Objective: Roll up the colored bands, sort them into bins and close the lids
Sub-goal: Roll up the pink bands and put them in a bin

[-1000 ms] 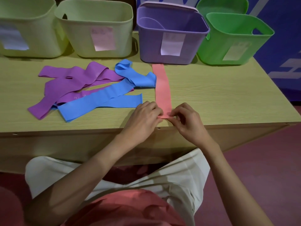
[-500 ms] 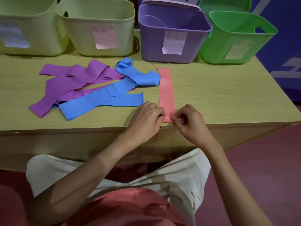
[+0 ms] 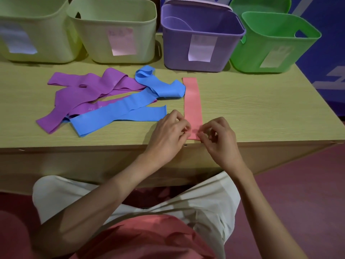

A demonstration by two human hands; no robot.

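Both hands work at the near edge of the worktop (image 3: 252,109): the left hand (image 3: 169,133) and the right hand (image 3: 219,141) each have curled fingertips pinching the near end of the pink band (image 3: 192,101), one hand at either side of it. That band lies flat and straight, running away from the person toward the purple bin (image 3: 201,38), its far end stopping short of the bin.

Just left of the pink band lies a loose heap of bands. The blue bands (image 3: 119,114) cross each other, one end touching the pink band's left edge near its far part. Under and beyond them the purple bands (image 3: 89,90) spread out toward the left, partly covered by the blue ones.

Along the far side of the worktop stand four open bins in a row, each with a paper label on its front: a pale yellow-green bin (image 3: 46,34) at far left, a second pale bin (image 3: 115,34) beside it, then the purple bin, then a green bin (image 3: 274,45) at right. Behind the green bin a green lid (image 3: 261,4) stands on edge.
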